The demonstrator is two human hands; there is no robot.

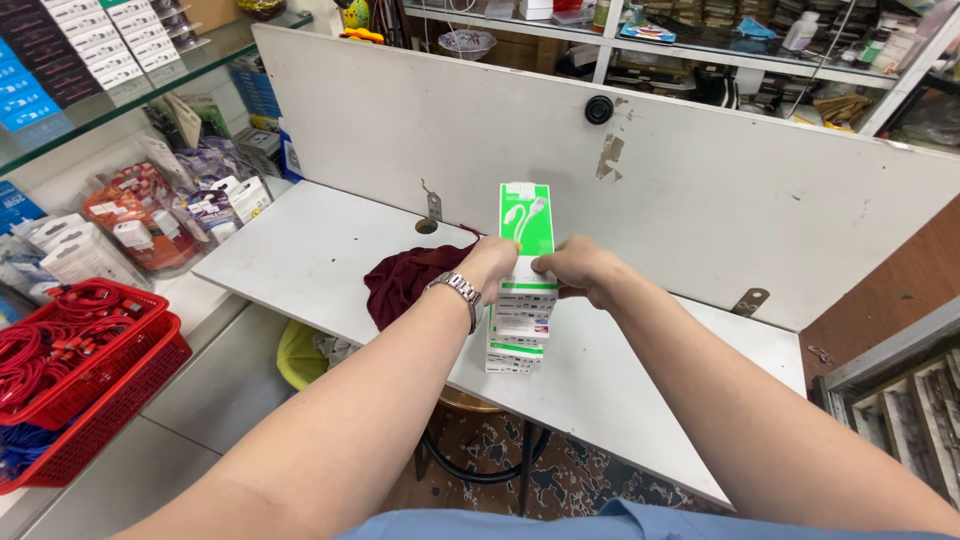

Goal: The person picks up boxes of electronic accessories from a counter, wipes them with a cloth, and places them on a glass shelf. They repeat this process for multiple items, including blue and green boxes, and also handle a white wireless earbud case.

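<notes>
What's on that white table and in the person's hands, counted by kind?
Green-and-white boxes, held in a stack by the left hand and right hand: about 5, edges partly hidden
Dark red cloth: 1
Wristwatch: 1
Total: about 7

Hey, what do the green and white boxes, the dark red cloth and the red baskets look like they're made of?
The green and white boxes, gripped by the left hand and right hand, look like printed cardboard, judging by their sharp folded edges and slight sheen. The dark red cloth seems a soft fabric, matte and crumpled in folds. The red baskets appear to be moulded plastic mesh, though coated wire is possible.
</notes>
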